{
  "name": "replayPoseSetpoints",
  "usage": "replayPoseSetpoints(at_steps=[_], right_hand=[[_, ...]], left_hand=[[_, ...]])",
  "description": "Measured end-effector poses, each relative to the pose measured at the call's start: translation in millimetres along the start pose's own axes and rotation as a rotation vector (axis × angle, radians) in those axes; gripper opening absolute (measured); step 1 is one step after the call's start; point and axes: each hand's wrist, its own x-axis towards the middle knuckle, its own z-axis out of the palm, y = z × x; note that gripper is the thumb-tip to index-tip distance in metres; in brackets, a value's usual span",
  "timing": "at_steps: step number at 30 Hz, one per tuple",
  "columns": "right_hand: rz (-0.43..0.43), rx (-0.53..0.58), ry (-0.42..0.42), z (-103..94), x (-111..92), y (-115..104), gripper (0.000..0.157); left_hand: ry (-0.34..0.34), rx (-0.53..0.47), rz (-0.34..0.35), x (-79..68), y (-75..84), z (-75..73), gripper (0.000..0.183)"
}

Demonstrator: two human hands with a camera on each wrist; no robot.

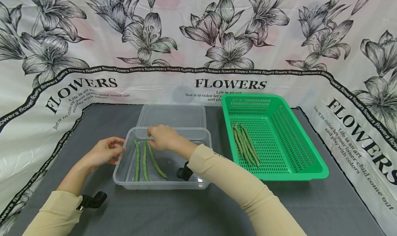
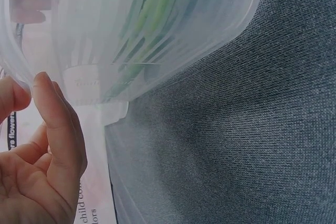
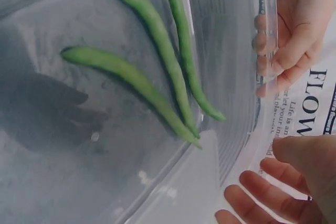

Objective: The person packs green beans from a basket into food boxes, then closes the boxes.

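Note:
A clear plastic container (image 1: 161, 185) holds three green beans (image 1: 145, 162), lying lengthwise in its left half. At its left wall my left hand (image 1: 103, 153) pinches the rim between thumb and fingers; the left wrist view shows the rim (image 2: 10, 51) between them. My right hand (image 1: 162, 136) is over the container's far side, near the far ends of the beans. In the right wrist view its fingers (image 3: 252, 198) are spread and loosely bent, with nothing between them. The beans (image 3: 157, 35) rest on the container floor, apart from that hand.
To the right stands a green perforated basket (image 1: 310, 175) with several more green beans (image 1: 245, 144) along its left side. Behind the container lies a clear lid (image 1: 173, 113). Grey cloth (image 1: 155, 212) covers the table, and a flower-printed curtain (image 1: 173, 50) hangs around it.

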Motion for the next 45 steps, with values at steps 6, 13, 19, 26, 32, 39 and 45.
replayPoseSetpoints(at_steps=[6,13,19,26,32,39,45], right_hand=[[-0.054,-0.032,0.084,-5.0,-6.8,7.8,0.025],[-0.054,-0.029,0.114,-14.9,-22.4,17.9,0.023],[-0.045,-0.014,0.133,-21.0,-30.6,35.2,0.022],[-0.053,0.001,0.170,-36.9,-41.6,59.6,0.020],[-0.013,0.013,0.191,-54.8,-53.5,81.7,0.021],[0.043,0.030,0.227,-72.8,-65.6,116.9,0.022],[0.125,0.065,0.269,-83.7,-74.3,150.2,0.024]], left_hand=[[-0.001,0.004,0.004,-1.3,1.0,-0.3,0.050],[-0.006,-0.003,0.007,-3.3,3.6,0.6,0.051],[-0.004,-0.006,0.005,-3.8,4.1,1.2,0.051],[-0.008,-0.005,0.013,-3.2,2.2,0.7,0.052],[-0.003,-0.005,0.016,-3.0,2.5,0.3,0.052],[-0.009,-0.006,0.017,-2.4,2.6,0.5,0.053],[-0.007,-0.003,0.004,-1.6,2.3,1.0,0.052]])
